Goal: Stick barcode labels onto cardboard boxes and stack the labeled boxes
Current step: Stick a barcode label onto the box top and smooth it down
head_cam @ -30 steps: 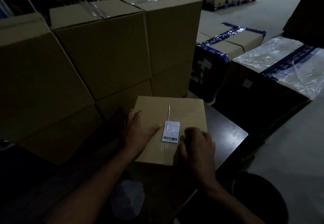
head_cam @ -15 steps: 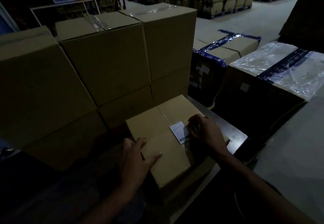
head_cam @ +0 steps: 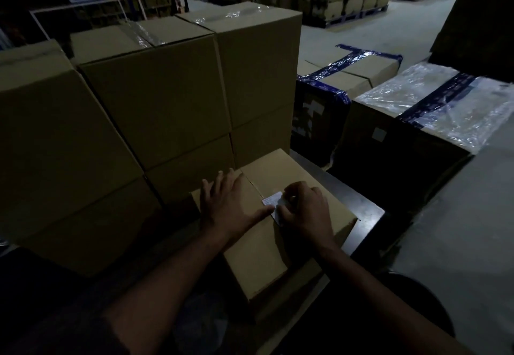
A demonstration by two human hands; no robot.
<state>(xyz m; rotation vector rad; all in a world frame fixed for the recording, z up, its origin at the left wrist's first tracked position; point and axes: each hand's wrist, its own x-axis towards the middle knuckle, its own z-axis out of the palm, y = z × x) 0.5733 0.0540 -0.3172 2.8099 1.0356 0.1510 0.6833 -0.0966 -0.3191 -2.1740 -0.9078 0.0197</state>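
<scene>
Moved: your left hand (head_cam: 230,204) has slid up onto the small brown cardboard box (head_cam: 267,254), fingers flat, thumb beside the white barcode label (head_cam: 274,204) | your right hand (head_cam: 306,210) presses curled fingers on that label atop the box | beyond the box: stacked large brown cartons (head_cam: 155,99).

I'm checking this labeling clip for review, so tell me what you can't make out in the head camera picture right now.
- Label: print too small and dim to read; the right hand covers its near part.
- Right hand: fingertips press the label, but whether they pinch an edge is unclear.
- Box: its top under the left hand is hidden; sides lost in shadow.
- Table: mostly dark, the box covers much of it.
</scene>
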